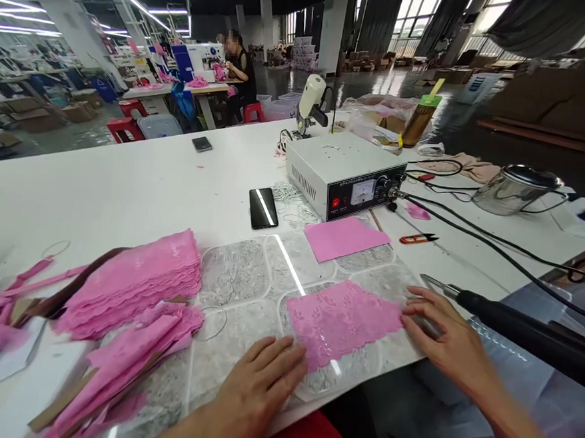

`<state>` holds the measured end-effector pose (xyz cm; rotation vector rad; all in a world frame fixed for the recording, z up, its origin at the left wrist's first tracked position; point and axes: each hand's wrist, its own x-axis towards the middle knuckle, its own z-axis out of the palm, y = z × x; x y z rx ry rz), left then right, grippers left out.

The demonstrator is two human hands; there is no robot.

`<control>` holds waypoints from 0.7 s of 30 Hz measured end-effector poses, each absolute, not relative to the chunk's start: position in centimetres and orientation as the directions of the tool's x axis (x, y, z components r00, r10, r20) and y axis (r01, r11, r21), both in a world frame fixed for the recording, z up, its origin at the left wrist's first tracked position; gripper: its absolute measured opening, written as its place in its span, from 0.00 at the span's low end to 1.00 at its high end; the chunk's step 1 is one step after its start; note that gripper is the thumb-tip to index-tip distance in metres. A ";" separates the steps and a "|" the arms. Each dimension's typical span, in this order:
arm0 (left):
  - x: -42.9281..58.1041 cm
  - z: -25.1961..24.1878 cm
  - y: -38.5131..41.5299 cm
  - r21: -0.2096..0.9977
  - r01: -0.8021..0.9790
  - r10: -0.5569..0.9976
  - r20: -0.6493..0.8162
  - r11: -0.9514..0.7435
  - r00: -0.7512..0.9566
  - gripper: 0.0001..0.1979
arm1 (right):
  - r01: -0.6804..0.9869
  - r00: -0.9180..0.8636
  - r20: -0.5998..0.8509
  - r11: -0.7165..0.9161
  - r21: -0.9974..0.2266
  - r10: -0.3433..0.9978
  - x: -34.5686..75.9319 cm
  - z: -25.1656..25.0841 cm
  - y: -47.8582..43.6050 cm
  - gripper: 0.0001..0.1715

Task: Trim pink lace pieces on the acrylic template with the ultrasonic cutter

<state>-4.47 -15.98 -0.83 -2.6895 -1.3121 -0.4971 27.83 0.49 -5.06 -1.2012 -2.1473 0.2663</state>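
A pink lace piece (343, 319) with scalloped edges lies flat on a clear-coated, stone-patterned mat (239, 272). My left hand (263, 384) rests palm down, its fingers stretched out over the lace's lower left edge. At the lace's narrow right end, my right hand (440, 329) touches the tip with its fingertips; the fingers are apart and extended. Just beyond that hand sits a black pen-like tool (506, 317) with a metal tip, pointing left. A plain pink card-like template (344, 238) is behind the lace. To the left is a thick stack of pink lace pieces (141, 278).
A grey control box (346, 169) with a dial stands behind the mat, its cable (491, 236) running right. Orange-handled thread snips (418, 238), a black phone (263, 208) and a glass pot (509, 191) are around it. Loose pink strips (127, 361) lie left. A co-worker (240, 75) sits far back.
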 end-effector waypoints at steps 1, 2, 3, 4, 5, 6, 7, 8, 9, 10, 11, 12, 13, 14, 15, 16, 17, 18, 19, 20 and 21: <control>-4.4 -0.9 -15.9 0.027 0.779 0.744 0.321 -0.626 0.587 0.21 | 0.683 -0.365 0.448 0.562 -0.467 0.816 27.8 -5.1 0.5 0.12; -4.3 -0.9 -15.9 0.007 0.777 0.741 0.303 -0.630 0.599 0.21 | 0.679 -0.365 0.454 0.566 -0.467 0.813 27.9 -5.2 0.5 0.12; -4.2 -0.9 -15.9 -0.007 0.775 0.740 0.288 -0.632 0.607 0.20 | 0.676 -0.366 0.461 0.572 -0.465 0.808 27.9 -5.3 0.5 0.12; -4.2 -1.0 -15.9 -0.015 0.773 0.740 0.277 -0.634 0.613 0.20 | 0.672 -0.370 0.469 0.580 -0.461 0.802 27.9 -5.4 0.5 0.12; -4.1 -1.1 -15.9 -0.019 0.771 0.740 0.268 -0.637 0.617 0.19 | 0.669 -0.374 0.476 0.587 -0.456 0.796 27.9 -5.4 0.6 0.12; -4.2 -1.3 -15.9 -0.020 0.768 0.738 0.261 -0.640 0.622 0.19 | 0.667 -0.375 0.483 0.592 -0.453 0.791 28.0 -5.4 0.6 0.12; -4.2 -1.5 -15.9 -0.024 0.764 0.734 0.259 -0.645 0.628 0.19 | 0.664 -0.376 0.486 0.595 -0.452 0.789 28.0 -5.5 0.7 0.12; -4.3 -1.8 -15.9 -0.032 0.759 0.728 0.263 -0.650 0.634 0.19 | 0.664 -0.375 0.486 0.595 -0.454 0.790 28.0 -5.5 0.7 0.12; -4.4 -2.1 -15.9 -0.044 0.754 0.716 0.283 -0.655 0.638 0.19 | 0.663 -0.373 0.482 0.591 -0.460 0.793 27.9 -5.5 0.7 0.12; -4.5 -2.4 -15.9 -0.060 0.750 0.702 0.312 -0.658 0.640 0.18 | 0.663 -0.370 0.475 0.585 -0.468 0.799 27.9 -5.5 0.7 0.11; -4.6 -2.7 -15.8 -0.081 0.747 0.685 0.346 -0.659 0.642 0.18 | 0.662 -0.365 0.469 0.578 -0.477 0.804 27.8 -5.4 0.7 0.11; -4.7 -3.0 -15.7 -0.105 0.745 0.666 0.378 -0.659 0.643 0.18 | 0.659 -0.359 0.464 0.572 -0.488 0.810 27.7 -5.4 0.7 0.11; -4.7 -3.2 -15.5 -0.134 0.741 0.647 0.404 -0.658 0.647 0.17 | 0.657 -0.350 0.460 0.564 -0.500 0.816 27.5 -5.4 0.7 0.11; -4.8 -3.3 -15.4 -0.165 0.737 0.629 0.419 -0.656 0.654 0.17 | 0.653 -0.340 0.458 0.556 -0.514 0.822 27.4 -5.4 0.7 0.10; -4.9 -3.4 -15.2 -0.199 0.732 0.617 0.423 -0.652 0.664 0.17 | 0.649 -0.330 0.452 0.547 -0.529 0.829 27.3 -5.4 0.7 0.10; -4.9 -3.5 -15.0 -0.231 0.728 0.606 0.425 -0.645 0.672 0.17 | 0.645 -0.322 0.442 0.536 -0.545 0.837 27.2 -5.4 0.7 0.10; -5.0 -3.5 -14.8 -0.259 0.724 0.596 0.429 -0.639 0.679 0.17 | 0.642 -0.315 0.427 0.522 -0.561 0.847 27.1 -5.3 0.7 0.10; -5.0 -3.5 -14.6 -0.281 0.719 0.584 0.434 -0.635 0.685 0.17 | 0.639 -0.310 0.412 0.509 -0.577 0.857 27.1 -5.2 0.7 0.10; -5.1 -3.4 -14.4 -0.296 0.715 0.573 0.442 -0.633 0.690 0.18 | 0.635 -0.303 0.399 0.495 -0.593 0.866 27.0 -5.1 0.7 0.10; -5.2 -3.4 -14.3 -0.307 0.709 0.560 0.449 -0.634 0.696 0.18 | 0.630 -0.293 0.390 0.482 -0.608 0.873 27.0 -5.0 0.7 0.10; -5.3 -3.4 -14.1 -0.317 0.700 0.544 0.456 -0.640 0.704 0.18 | 0.622 -0.280 0.384 0.471 -0.626 0.880 26.9 -4.9 0.7 0.09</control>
